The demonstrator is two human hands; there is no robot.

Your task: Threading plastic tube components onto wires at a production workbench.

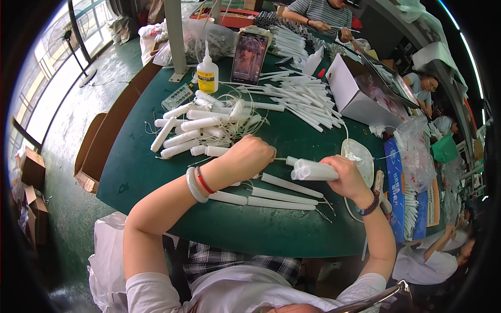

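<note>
My right hand point(345, 178) is wrapped round a small bundle of hollow white tubes point(315, 171), whose ends point left. From one of them a thin pale wire point(281, 158) runs to my left hand point(244, 159), whose fingers are closed on its other end. On the green table point(219, 229) below lie several long white tubes point(282, 203) with thin wire ends at their right. Beyond my left hand is a heap of thicker white tubes point(201, 123) with tangled pale wires.
A glue bottle point(207, 73) stands near a propped phone point(250, 57) and a small remote point(178, 97). Slender white sticks point(302, 96) are piled at the back. A white box point(360, 88) and a blue carton point(395, 193) line the right. Another person point(318, 15) works across the table.
</note>
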